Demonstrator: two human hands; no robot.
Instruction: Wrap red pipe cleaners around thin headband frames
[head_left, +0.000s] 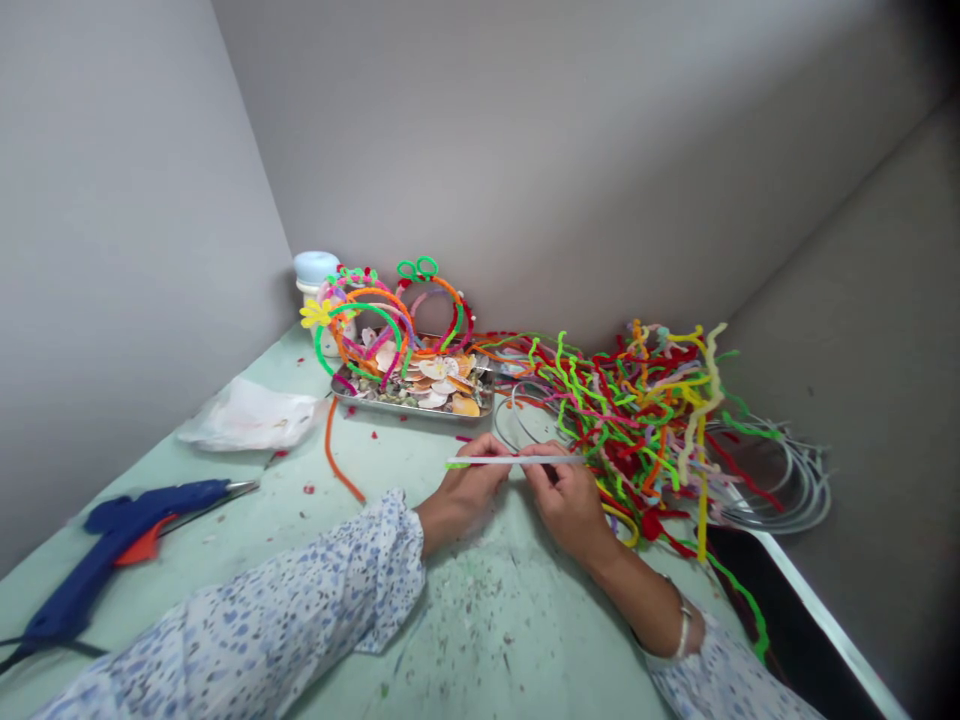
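Note:
My left hand point(471, 487) and my right hand point(564, 492) are both closed on a thin white headband point(516, 460), held level just above the pale green table point(450, 620). A short green pipe cleaner piece sits at the band's left tip by my left fingers. Right of my right hand lies a big tangle of coloured pipe cleaners point(637, 410).
A metal tray point(412, 405) of shells carries finished pipe-cleaner headbands point(382, 320). A blue glue gun point(112, 545) lies at the left, with a plastic bag point(251, 415) behind it. Bare white headbands point(787, 480) are stacked at the right edge. A loose orange pipe cleaner point(336, 460) lies near my left sleeve.

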